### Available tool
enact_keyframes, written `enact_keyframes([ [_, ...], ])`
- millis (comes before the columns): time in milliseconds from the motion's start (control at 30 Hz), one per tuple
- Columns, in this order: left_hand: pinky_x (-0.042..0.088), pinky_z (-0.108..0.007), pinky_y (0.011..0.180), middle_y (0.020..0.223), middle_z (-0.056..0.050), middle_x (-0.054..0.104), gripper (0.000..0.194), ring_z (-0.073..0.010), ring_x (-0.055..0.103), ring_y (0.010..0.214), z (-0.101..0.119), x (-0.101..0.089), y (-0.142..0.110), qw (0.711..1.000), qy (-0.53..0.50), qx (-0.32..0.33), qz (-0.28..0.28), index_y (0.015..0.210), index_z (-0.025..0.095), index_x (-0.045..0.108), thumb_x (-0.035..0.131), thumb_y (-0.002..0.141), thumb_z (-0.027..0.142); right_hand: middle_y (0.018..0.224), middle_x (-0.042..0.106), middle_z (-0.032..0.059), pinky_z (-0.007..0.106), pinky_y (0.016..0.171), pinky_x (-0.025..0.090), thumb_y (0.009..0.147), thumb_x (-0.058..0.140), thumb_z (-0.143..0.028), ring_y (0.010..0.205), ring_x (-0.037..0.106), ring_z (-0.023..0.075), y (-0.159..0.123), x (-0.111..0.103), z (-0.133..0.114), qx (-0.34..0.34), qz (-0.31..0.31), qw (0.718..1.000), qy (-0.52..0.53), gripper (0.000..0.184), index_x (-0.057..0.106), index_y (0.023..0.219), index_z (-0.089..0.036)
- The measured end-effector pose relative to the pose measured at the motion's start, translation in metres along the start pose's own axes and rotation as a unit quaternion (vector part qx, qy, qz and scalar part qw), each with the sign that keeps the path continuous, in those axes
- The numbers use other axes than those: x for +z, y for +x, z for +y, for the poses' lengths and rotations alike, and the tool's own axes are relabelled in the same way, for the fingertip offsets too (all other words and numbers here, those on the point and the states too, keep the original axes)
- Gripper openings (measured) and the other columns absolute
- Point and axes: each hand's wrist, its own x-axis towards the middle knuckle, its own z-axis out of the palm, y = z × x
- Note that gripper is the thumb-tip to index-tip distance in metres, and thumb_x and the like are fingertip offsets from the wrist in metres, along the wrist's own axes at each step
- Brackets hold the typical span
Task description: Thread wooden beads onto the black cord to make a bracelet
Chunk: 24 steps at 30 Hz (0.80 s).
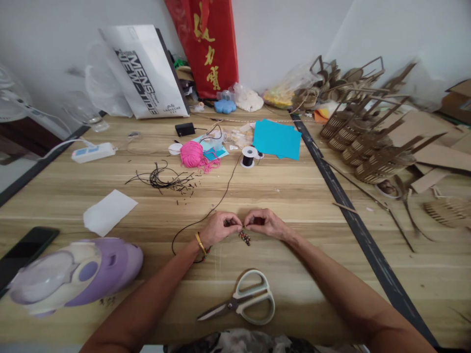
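My left hand (222,227) and my right hand (266,223) meet close together over the table, thumb and forefinger of each pinched. Something tiny sits between the fingertips, too small to name. Just beneath them is a small cluster of dark and reddish beads (244,238); I cannot tell whether it is joined to what I pinch. A thin black cord (206,215) runs from a white spool (248,157) and curves round to my left wrist. Scissors (241,303) with pale handles lie slightly open in front of me, blades pointing left.
Cut black cord pieces (162,180), pink yarn (192,154) and blue sheets (277,139) lie beyond my hands. At left are white paper (109,212), a purple-and-white device (81,274), a phone (27,252) and a power strip (93,152). Woven baskets (368,137) stand right.
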Motion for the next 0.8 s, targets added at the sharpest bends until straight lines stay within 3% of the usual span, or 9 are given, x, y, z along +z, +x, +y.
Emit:
enact_keyframes([
  [800,0.037,-0.017,0.051,0.063,-0.001,0.063,0.015,-0.0087,0.049,0.056,-0.0034,0.0016,0.0004,0.999,0.034,0.008,0.007,0.073,0.012,0.071,0.065,0.073,0.026,0.064,0.058,-0.0004,0.018,0.049,0.034,0.08,0.064,-0.039,0.052,0.043,0.007,-0.0001,0.0004,-0.0025,0.003,0.001,1.0,-0.004,0.027,0.066,0.08,-0.012],
])
